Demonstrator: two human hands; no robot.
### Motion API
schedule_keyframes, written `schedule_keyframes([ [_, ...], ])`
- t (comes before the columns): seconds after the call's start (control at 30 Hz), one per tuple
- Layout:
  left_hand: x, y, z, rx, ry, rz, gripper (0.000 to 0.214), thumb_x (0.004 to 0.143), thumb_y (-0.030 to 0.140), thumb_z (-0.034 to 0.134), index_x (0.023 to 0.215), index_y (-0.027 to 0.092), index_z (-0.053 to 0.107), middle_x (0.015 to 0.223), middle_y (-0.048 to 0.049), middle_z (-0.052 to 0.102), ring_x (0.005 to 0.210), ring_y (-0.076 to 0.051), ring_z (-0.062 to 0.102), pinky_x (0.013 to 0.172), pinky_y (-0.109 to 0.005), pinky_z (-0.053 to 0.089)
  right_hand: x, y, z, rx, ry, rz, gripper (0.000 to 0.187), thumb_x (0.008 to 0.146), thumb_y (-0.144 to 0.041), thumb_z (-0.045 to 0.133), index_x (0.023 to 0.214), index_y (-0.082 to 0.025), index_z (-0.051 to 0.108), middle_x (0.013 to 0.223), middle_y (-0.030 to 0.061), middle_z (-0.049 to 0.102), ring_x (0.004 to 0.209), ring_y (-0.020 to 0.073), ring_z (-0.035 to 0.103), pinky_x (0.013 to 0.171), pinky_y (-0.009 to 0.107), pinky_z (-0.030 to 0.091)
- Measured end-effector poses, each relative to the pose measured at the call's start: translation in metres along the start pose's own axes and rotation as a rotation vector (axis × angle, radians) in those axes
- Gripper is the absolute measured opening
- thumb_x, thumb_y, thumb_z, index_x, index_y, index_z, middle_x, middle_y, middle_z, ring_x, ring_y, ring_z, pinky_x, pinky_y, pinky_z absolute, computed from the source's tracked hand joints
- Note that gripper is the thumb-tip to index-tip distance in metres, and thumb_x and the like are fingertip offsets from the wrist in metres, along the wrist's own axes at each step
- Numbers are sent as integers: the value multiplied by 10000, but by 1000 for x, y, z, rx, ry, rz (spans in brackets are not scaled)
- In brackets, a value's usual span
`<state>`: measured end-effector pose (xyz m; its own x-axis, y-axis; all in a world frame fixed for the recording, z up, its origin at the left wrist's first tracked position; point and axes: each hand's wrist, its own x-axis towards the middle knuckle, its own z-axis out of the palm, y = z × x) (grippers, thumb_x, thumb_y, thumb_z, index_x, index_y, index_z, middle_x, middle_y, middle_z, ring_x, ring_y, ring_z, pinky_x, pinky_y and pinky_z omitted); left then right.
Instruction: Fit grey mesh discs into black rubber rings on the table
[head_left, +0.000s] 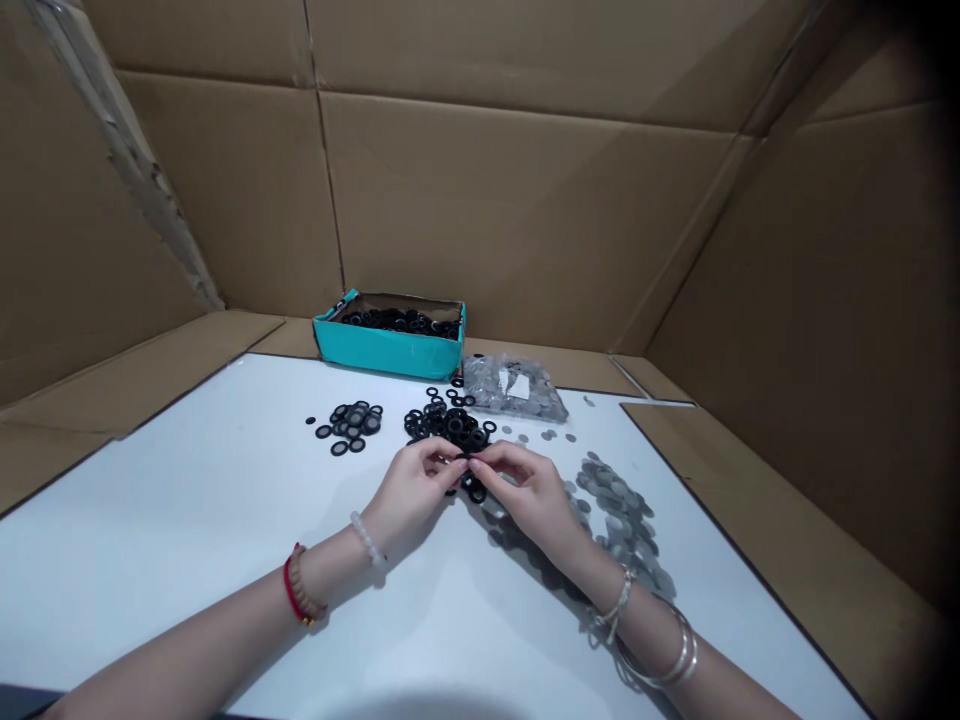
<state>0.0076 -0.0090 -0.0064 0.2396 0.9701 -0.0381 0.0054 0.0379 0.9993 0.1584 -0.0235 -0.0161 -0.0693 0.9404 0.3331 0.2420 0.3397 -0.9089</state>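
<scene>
My left hand (420, 485) pinches a small black ring (463, 457) between thumb and fingertips. At the same spot the closed fingertips of my right hand (529, 488) meet the ring from the other side. Whether a grey disc is also between the fingers cannot be made out. Just behind and below the fingertips lies a heap of loose black rings (450, 425). Many thin grey discs (619, 500) are strewn to the right, some of them under my right wrist. To the left sits a smaller group of black rings with grey centres (356, 420).
A turquoise box (386, 350) full of black rings stands at the back of the white table (187, 520). Beside it lies a clear plastic bag (514, 390) of grey discs with a white label. Cardboard walls (525, 200) enclose the back and sides.
</scene>
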Motion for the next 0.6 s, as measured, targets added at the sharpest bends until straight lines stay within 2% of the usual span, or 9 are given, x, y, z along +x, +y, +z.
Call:
schedule_keyframes([
  [0.1,0,6,-1,-44,-45,0,194,670,314,659,709,139,586,606,-3,560,589,-127,530,584,-256,424,-1,-4,-2,17,-21,0,149,793,-312,570,730,-190,628,740,33,628,711,168,577,663,280,452],
  [0.2,2,7,-5,-45,-173,1,209,657,321,684,664,123,614,627,-30,598,631,-138,552,614,-256,424,1,-3,-5,109,-79,73,165,777,-342,589,734,-188,627,706,23,628,676,159,576,632,269,454],
  [0.27,4,4,-7,-72,-222,-51,229,664,338,683,671,116,627,641,-48,618,639,-148,569,612,-260,426,2,1,-5,195,-104,139,183,744,-370,620,718,-189,620,670,9,617,631,149,565,606,265,456],
  [0.43,6,-2,-8,-297,-264,-148,268,727,374,626,757,108,633,739,-95,657,672,-161,605,650,-280,443,5,9,-3,372,-107,276,211,704,-392,658,710,-186,616,665,-9,594,614,125,552,626,255,469],
  [0.6,5,2,-8,-361,-244,-198,233,709,339,650,757,111,631,756,-89,665,695,-151,607,692,-274,445,5,9,-3,480,-101,316,234,690,-394,676,752,-172,635,697,0,597,650,117,557,664,247,470],
])
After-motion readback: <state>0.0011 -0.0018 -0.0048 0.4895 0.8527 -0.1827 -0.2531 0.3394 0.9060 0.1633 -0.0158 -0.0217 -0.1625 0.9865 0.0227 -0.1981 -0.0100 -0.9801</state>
